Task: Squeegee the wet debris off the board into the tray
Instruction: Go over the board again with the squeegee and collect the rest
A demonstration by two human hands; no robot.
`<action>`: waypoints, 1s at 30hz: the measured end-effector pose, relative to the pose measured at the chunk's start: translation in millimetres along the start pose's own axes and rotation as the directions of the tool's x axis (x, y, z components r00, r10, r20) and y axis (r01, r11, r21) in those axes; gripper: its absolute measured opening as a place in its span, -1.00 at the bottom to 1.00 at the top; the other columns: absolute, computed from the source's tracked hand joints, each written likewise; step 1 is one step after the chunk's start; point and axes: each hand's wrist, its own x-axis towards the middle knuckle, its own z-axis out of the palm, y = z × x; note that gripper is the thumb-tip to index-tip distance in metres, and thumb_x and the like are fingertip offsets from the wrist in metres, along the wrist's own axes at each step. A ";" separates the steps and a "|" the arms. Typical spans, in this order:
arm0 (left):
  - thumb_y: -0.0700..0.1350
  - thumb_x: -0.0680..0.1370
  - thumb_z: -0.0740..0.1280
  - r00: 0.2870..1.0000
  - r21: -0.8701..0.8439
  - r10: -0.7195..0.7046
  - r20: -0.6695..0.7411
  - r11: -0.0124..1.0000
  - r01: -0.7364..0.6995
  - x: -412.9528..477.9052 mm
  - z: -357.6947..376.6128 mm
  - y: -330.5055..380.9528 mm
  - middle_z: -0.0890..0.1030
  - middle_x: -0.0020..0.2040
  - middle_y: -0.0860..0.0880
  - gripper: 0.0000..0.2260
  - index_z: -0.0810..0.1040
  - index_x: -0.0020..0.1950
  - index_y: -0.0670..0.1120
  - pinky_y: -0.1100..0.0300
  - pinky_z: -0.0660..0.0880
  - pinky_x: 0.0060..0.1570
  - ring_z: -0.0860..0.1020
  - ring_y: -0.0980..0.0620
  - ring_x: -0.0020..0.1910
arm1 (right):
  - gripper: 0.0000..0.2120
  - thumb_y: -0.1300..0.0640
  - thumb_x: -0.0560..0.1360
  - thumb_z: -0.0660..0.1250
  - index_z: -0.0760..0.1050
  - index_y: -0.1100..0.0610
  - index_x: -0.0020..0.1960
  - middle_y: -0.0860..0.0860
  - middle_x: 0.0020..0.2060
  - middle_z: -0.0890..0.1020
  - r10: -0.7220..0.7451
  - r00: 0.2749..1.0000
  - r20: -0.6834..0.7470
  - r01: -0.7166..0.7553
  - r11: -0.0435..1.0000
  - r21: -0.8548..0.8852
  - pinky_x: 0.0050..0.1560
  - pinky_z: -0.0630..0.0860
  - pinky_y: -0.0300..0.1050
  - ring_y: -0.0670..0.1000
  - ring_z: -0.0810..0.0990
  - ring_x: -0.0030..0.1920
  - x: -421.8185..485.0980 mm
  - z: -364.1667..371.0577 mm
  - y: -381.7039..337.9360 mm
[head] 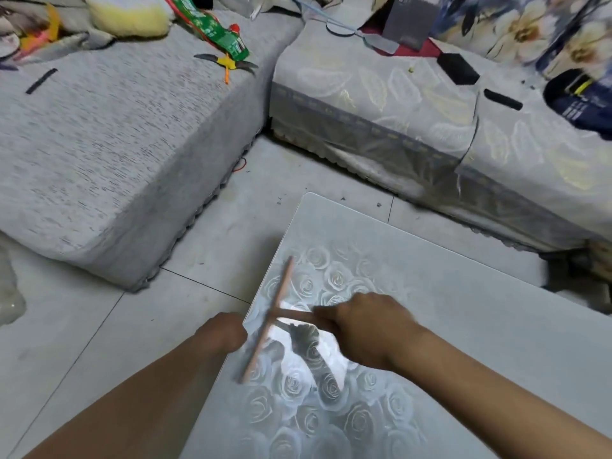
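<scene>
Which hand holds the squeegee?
The right hand grips the squeegee by its handle, above the table. The left hand is at the table's left edge, beside the blade.

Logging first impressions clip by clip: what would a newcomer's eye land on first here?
A pink T-shaped squeegee stretches across the left side of the rose-patterned board, with the right hand holding its handle. The left hand is a blur at the board's left edge, and no tray is in sight. Behind, a grey cushion carries a green packet.
</scene>
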 end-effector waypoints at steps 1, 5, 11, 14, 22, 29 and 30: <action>-0.16 0.58 0.12 1.000 -0.004 0.000 -0.018 1.000 0.000 2.0 -1.5 0.4 0.47 0.32 -0.11 -0.68 0.40 0.33 -0.12 0.18 0.39 0.15 0.46 -0.10 0.27 | -0.74 0.01 0.59 0.10 0.42 -0.13 0.24 0.10 -0.01 0.59 -0.001 1.000 0.015 0.001 1.000 0.000 -0.22 0.33 -0.08 0.22 0.58 -0.01 14.0 -2.4 -7.0; -0.19 0.56 0.10 0.987 -0.077 0.024 -0.159 0.996 -0.036 10.2 -7.9 7.6 0.51 0.26 -0.11 -0.60 0.30 0.41 -0.07 0.09 0.44 0.14 0.50 -0.14 0.20 | -0.67 -0.05 0.60 0.07 0.36 -0.17 0.34 0.08 0.08 0.60 0.074 0.997 0.021 -0.075 0.996 0.051 -0.10 0.44 -0.04 0.20 0.57 0.07 23.6 7.7 16.6; -0.24 0.51 0.07 0.959 -0.138 0.097 -0.267 0.981 -0.138 19.4 -12.4 27.0 0.43 0.34 -0.01 -0.52 0.30 0.43 0.01 0.09 0.42 0.18 0.45 -0.09 0.25 | -0.67 -0.13 0.62 -0.01 0.34 -0.20 0.32 0.04 0.07 0.62 0.188 0.973 0.131 -0.196 0.980 0.046 -0.08 0.49 -0.04 0.18 0.58 0.05 -20.3 -1.6 59.2; -0.20 0.55 0.09 0.957 -0.116 0.134 -0.256 0.979 -0.168 27.0 -22.8 36.6 0.34 0.43 -0.01 -0.49 0.17 0.52 0.01 0.09 0.37 0.23 0.39 -0.08 0.34 | -0.73 -0.04 0.60 0.07 0.40 -0.15 0.25 0.08 -0.04 0.61 0.063 0.998 0.004 -0.063 0.997 -0.048 -0.20 0.39 -0.05 0.21 0.59 -0.03 4.2 -16.8 45.2; -0.22 0.55 0.11 0.947 -0.042 0.172 -0.270 0.981 -0.190 41.8 -41.4 49.5 0.33 0.41 -0.03 -0.53 0.18 0.46 -0.08 0.02 0.43 0.19 0.40 -0.10 0.30 | -0.66 -0.12 0.60 0.07 0.29 -0.29 0.37 0.04 0.11 0.60 0.172 0.980 0.104 -0.179 0.982 0.059 0.01 0.47 -0.03 0.16 0.56 0.11 32.2 -6.1 75.6; -0.16 0.62 0.09 0.861 0.257 0.340 -0.378 0.932 -0.255 54.7 -42.9 57.1 0.10 0.53 -0.04 -0.53 0.10 0.53 -0.13 0.06 0.45 0.21 0.25 -0.01 0.43 | -0.65 -0.25 0.58 0.00 0.31 -0.34 0.34 -0.05 0.14 0.61 0.263 0.961 0.088 -0.257 0.964 -0.072 -0.02 0.51 -0.05 0.09 0.59 0.10 2.8 -32.6 133.7; -0.13 0.63 0.08 0.844 0.301 0.360 -0.397 0.920 -0.250 55.8 -42.8 59.9 0.09 0.55 -0.05 -0.53 0.10 0.54 -0.12 0.07 0.44 0.22 0.23 0.00 0.44 | -0.65 -0.25 0.58 0.01 0.31 -0.34 0.34 -0.04 0.14 0.61 0.225 0.973 0.051 -0.223 0.974 -0.043 -0.01 0.50 -0.04 0.11 0.59 0.11 16.4 -36.6 129.8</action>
